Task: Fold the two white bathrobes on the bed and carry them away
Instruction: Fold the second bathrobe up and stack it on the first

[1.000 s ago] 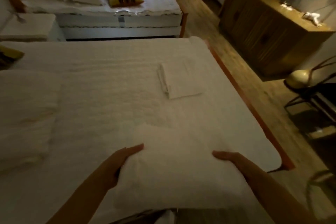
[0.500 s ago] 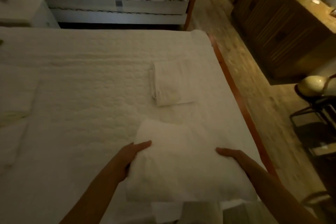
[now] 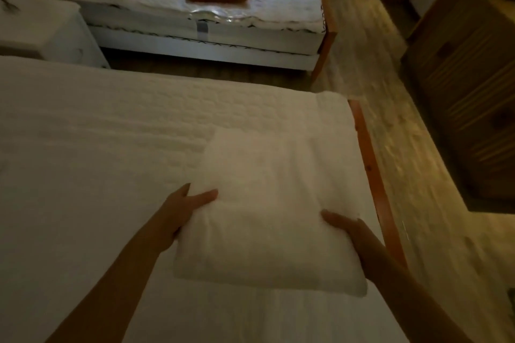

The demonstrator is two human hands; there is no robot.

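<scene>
Gripping folded bathrobe (image 3: pixel 267 203) between left hand (image 3: pixel 178 211) and right hand (image 3: pixel 351 231), fingers (image 3: pixel 204 195) pinching its 2 side edges, likely keeping folds together; bed (image 3: pixel 97 147) just below fingers. No sight of 2nd bathrobe.

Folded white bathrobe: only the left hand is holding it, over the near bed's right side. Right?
No. The head view shows both hands holding the folded white bathrobe: left hand at its left edge, right hand at its right, over the near bed's right side.

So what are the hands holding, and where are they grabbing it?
A folded white bathrobe: the left hand grips its left side, the right hand its right side, thumbs on top.
</scene>
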